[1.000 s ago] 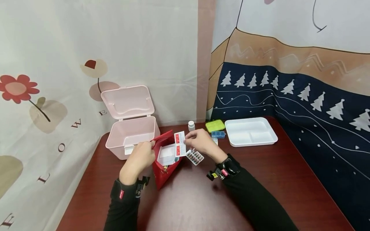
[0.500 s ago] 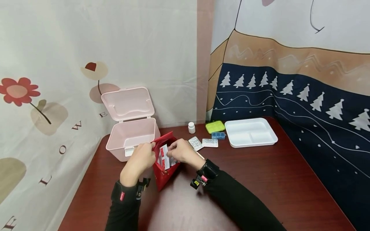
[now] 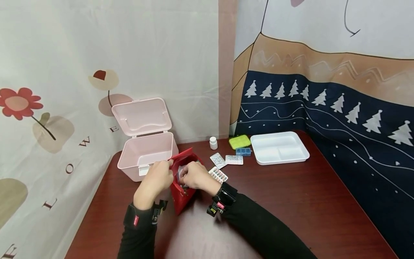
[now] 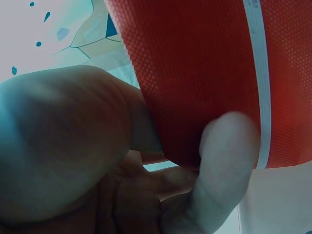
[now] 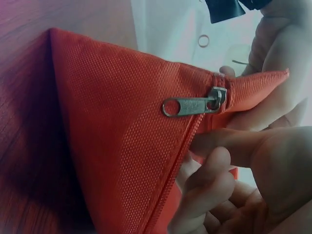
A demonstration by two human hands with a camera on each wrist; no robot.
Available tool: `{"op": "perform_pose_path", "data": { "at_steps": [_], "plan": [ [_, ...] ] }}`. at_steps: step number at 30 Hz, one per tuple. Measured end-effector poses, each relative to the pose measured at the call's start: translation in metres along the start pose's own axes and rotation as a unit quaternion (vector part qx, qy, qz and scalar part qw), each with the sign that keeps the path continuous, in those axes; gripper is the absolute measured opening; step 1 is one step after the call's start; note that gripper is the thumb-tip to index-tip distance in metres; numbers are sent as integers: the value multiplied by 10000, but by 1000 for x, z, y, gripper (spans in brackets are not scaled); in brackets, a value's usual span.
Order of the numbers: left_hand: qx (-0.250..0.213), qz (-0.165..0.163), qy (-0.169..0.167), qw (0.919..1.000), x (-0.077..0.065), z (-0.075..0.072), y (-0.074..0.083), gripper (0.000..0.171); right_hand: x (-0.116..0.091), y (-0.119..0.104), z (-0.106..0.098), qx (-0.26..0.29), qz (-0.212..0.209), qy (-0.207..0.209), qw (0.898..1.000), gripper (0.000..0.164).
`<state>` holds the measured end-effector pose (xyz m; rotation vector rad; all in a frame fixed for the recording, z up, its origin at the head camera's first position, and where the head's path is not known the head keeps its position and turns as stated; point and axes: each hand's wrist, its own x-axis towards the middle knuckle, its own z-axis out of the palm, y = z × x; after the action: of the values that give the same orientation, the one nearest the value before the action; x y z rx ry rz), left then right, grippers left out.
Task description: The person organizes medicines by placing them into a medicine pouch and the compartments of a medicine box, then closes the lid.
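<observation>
My left hand (image 3: 157, 179) pinches the edge of a red zipper pouch (image 3: 182, 201) between thumb and fingers. In the left wrist view its finger (image 4: 226, 170) presses against the red fabric, beside a pale stripe. My right hand (image 3: 197, 176) reaches into the pouch's open mouth, fingers curled. Its fingertips are hidden inside, so whether they hold anything does not show. The right wrist view has the metal zipper pull (image 5: 190, 106) hanging at the end of the opening. A blister pack of capsules (image 3: 218, 175) lies beside the right hand on the table.
Behind the pouch stands a pink box (image 3: 147, 154), its lid raised. Two more blister packs (image 3: 234, 159) lie beyond the right hand. Farther back are a white bottle (image 3: 213, 143), a green case (image 3: 239, 142), a blue pill organizer (image 3: 243, 151) and a white divided tray (image 3: 279, 148).
My right hand has moved left and down into the pouch with a red-and-white medicine packet, which is now out of sight. The left hand has kept its grip on the pouch edge.
</observation>
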<state>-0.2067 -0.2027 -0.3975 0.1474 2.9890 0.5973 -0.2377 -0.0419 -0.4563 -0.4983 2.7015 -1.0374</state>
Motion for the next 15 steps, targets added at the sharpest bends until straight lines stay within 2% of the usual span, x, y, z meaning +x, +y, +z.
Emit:
{"op": "perform_pose_path", "data": {
  "at_steps": [5, 10, 15],
  "plan": [
    [54, 130, 42, 9999, 1, 0, -1, 16, 0, 0, 2, -357, -214, -211, 9989, 19],
    [55, 130, 51, 9999, 1, 0, -2, 16, -1, 2, -1, -756, -323, -159, 9965, 28],
    [-24, -63, -80, 9999, 2, 1, -2, 16, -5, 8, -11, -599, -343, -171, 9975, 28]
  ]
}}
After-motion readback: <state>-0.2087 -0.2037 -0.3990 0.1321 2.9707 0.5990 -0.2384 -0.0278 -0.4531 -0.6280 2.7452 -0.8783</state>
